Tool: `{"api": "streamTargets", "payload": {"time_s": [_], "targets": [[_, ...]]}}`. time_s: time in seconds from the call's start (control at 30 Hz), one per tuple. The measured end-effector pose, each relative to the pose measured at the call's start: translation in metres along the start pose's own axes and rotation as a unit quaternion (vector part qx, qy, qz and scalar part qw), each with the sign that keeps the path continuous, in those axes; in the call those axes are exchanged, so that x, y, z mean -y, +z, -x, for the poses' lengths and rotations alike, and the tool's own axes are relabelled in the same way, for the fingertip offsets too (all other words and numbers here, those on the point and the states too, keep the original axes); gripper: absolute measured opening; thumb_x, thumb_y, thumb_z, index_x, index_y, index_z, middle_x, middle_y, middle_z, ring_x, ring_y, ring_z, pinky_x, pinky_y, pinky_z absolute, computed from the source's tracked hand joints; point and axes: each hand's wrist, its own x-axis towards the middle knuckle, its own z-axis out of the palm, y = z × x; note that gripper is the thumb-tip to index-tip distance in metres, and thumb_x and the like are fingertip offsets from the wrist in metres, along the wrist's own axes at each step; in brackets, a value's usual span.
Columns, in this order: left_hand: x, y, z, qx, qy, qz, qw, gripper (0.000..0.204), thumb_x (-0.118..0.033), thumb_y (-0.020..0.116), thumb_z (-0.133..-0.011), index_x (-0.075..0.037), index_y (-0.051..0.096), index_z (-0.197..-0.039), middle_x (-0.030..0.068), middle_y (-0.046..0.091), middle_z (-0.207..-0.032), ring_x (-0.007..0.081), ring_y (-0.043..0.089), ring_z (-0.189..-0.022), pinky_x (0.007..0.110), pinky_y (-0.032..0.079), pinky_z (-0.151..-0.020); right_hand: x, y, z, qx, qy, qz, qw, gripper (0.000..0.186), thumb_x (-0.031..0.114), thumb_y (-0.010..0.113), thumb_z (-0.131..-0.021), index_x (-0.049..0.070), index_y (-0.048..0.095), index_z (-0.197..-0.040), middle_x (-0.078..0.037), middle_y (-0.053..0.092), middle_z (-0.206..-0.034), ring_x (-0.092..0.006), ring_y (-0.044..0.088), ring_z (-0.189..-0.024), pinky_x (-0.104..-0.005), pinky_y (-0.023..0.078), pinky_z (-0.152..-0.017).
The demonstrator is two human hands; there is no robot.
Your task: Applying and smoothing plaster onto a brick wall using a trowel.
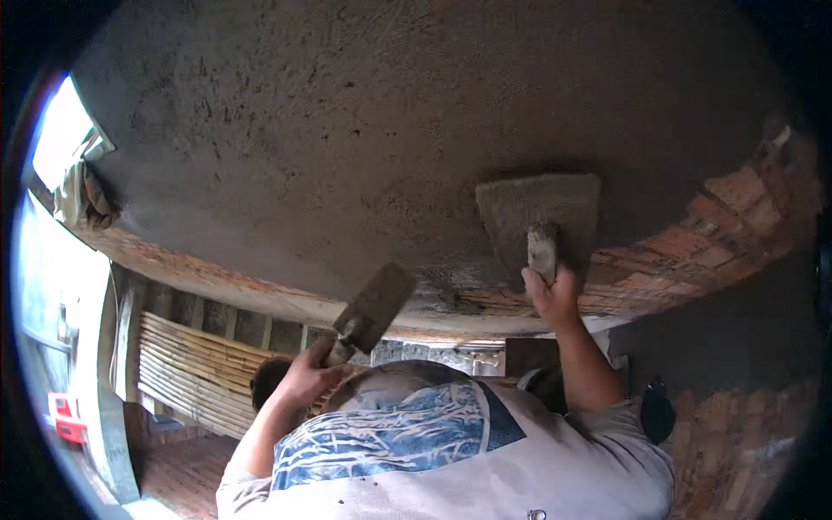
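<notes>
My left hand (pixel 314 377) is closed round the handle of a small trowel (pixel 381 299), whose flat, rectangular grey blade points up and to the right. My right hand (pixel 553 293) grips the short, mortar-crusted handle of a wide plastering float (pixel 529 204). The float's broad, tapering face lies over the wet grey plaster (pixel 373 130) of the wall; whether it presses on the plaster or stands slightly off cannot be told. Just below the float the plaster gives way to bare brick.
Bare red brick (pixel 685 251) shows along the plaster's lower right edge. A rolled-up bundle of bamboo poles (pixel 199 364) is at the left. A dirty cloth (pixel 80 198) hangs by the bright opening at far left, with a red object (pixel 68 420) below.
</notes>
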Motion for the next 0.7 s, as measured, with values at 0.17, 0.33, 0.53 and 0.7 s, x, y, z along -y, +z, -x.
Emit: {"api": "streamTargets", "payload": {"time_s": [0.17, 0.33, 0.53, 0.7], "targets": [[-0.028, -0.053, -0.012, 0.107, 0.081, -0.102, 0.986, 0.021, -0.013, 0.063, -0.078, -0.004, 0.052, -0.093, 0.0028, 0.054, -0.072, 0.0104, 0.043, -0.058, 0.023, 0.036, -0.054, 0.053, 0.091, 0.004, -0.088, 0.094, -0.26, 0.957, 0.01, 0.014, 0.051, -0.084, 0.005, 0.051, -0.079, -0.006, 0.052, -0.061, -0.0131, 0.046, -0.048, -0.024, 0.037, -0.045], [-0.033, -0.014, -0.018, 0.076, 0.199, -0.126, 0.969, 0.02, -0.012, 0.064, -0.077, -0.004, 0.051, -0.09, 0.0023, 0.054, -0.071, 0.0109, 0.042, -0.058, 0.024, 0.035, -0.054, 0.062, 0.053, -0.013, -0.137, 0.114, -0.271, 0.946, 0.013, 0.016, 0.048, -0.085, 0.006, 0.05, -0.079, -0.006, 0.049, -0.057, -0.0133, 0.046, -0.045, -0.024, 0.037, -0.043], [-0.046, -0.016, -0.032, 0.07, 0.211, -0.231, 0.947, 0.02, -0.01, 0.065, -0.075, -0.004, 0.052, -0.09, 0.0019, 0.054, -0.07, 0.0115, 0.043, -0.059, 0.024, 0.036, -0.055, 0.044, 0.04, -0.022, -0.217, 0.134, -0.359, 0.898, 0.018, 0.022, 0.046, -0.087, 0.006, 0.049, -0.079, -0.006, 0.049, -0.054, -0.0148, 0.044, -0.041, -0.0253, 0.037, -0.041], [-0.095, -0.044, -0.057, 0.171, 0.24, -0.189, 0.937, 0.021, -0.008, 0.066, -0.074, -0.003, 0.053, -0.09, 0.0018, 0.055, -0.074, 0.0116, 0.044, -0.062, 0.023, 0.037, -0.058, 0.076, 0.034, -0.045, -0.235, 0.088, -0.379, 0.89, 0.021, 0.028, 0.047, -0.086, 0.008, 0.05, -0.08, -0.006, 0.049, -0.051, -0.0152, 0.042, -0.038, -0.0261, 0.036, -0.038]]}}
